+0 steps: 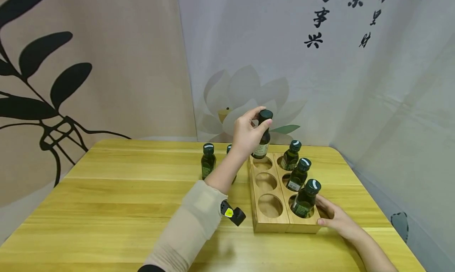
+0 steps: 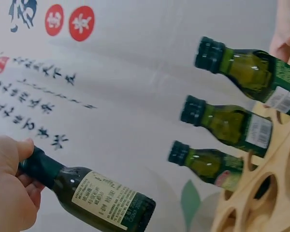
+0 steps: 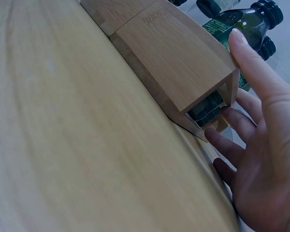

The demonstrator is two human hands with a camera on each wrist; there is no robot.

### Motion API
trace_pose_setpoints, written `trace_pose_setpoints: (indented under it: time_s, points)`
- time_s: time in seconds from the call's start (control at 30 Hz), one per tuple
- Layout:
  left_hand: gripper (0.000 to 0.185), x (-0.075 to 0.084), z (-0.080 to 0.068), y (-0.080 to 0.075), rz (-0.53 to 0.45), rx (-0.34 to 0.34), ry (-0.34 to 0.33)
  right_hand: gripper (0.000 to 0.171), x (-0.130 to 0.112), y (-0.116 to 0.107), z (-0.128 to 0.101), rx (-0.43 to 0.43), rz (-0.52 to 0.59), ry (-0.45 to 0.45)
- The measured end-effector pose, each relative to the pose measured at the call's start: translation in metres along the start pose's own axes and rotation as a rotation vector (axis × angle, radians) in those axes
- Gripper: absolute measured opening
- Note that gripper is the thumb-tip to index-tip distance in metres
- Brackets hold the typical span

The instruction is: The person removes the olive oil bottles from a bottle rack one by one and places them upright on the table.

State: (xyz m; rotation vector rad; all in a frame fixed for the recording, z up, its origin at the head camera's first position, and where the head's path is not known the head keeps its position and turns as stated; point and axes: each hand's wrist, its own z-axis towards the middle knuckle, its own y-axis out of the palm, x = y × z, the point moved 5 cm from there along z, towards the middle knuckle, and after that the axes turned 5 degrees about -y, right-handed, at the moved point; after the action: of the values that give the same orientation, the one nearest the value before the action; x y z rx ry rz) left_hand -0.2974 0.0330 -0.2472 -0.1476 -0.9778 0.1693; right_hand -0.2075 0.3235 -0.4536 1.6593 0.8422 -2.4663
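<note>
My left hand (image 1: pixel 249 133) grips a dark green bottle (image 1: pixel 263 139) by its black cap, holding it just above the far left hole of the wooden rack (image 1: pixel 271 223). In the left wrist view the same bottle (image 2: pixel 104 198) hangs tilted from my left hand (image 2: pixel 9 191). Three bottles (image 1: pixel 303 199) (image 1: pixel 298 174) (image 1: pixel 291 155) stand in the rack's right column; the left column's holes (image 1: pixel 269 204) are empty. My right hand (image 1: pixel 337 220) rests with straight fingers against the rack's near right corner (image 3: pixel 183 72), thumb (image 3: pixel 256 63) along its side.
Two more green bottles stand on the yellow wooden table (image 1: pixel 106 208) left of the rack, one (image 1: pixel 208 160) in full view, the other mostly hidden behind my left forearm. Printed curtains hang close behind the table and along its right side.
</note>
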Motion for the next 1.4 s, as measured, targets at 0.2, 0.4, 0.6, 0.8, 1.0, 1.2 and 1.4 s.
trace_pose_setpoints:
  time_s: [0.2, 0.4, 0.6, 0.8, 1.0, 1.2, 1.4]
  points:
    - [0.037, 0.012, 0.003, -0.024, 0.015, 0.021, 0.036, 0.075, -0.001, 0.000, 0.000, 0.000, -0.007, -0.004]
    - [0.036, 0.018, 0.005, -0.049, 0.010, 0.042, 0.056, 0.076, -0.003, 0.000, 0.000, -0.004, 0.004, -0.016]
    - [0.033, 0.022, 0.004, -0.073, 0.005, 0.053, 0.078, 0.076, -0.002, 0.000, -0.001, -0.006, 0.003, -0.012]
    - [0.032, 0.019, 0.001, -0.097, 0.016, 0.079, 0.043, 0.079, -0.004, 0.001, 0.000, -0.002, -0.001, -0.007]
    - [0.031, 0.014, -0.002, -0.120, 0.044, 0.108, 0.037, 0.079, -0.002, 0.000, 0.000, -0.005, -0.011, -0.011]
    - [0.032, 0.007, -0.004, -0.141, 0.083, 0.133, 0.011, 0.079, 0.000, 0.000, 0.000, -0.003, -0.010, -0.002]
    - [0.032, -0.004, -0.007, -0.161, 0.120, 0.161, -0.039, 0.078, -0.001, -0.001, 0.000, 0.007, -0.023, -0.005]
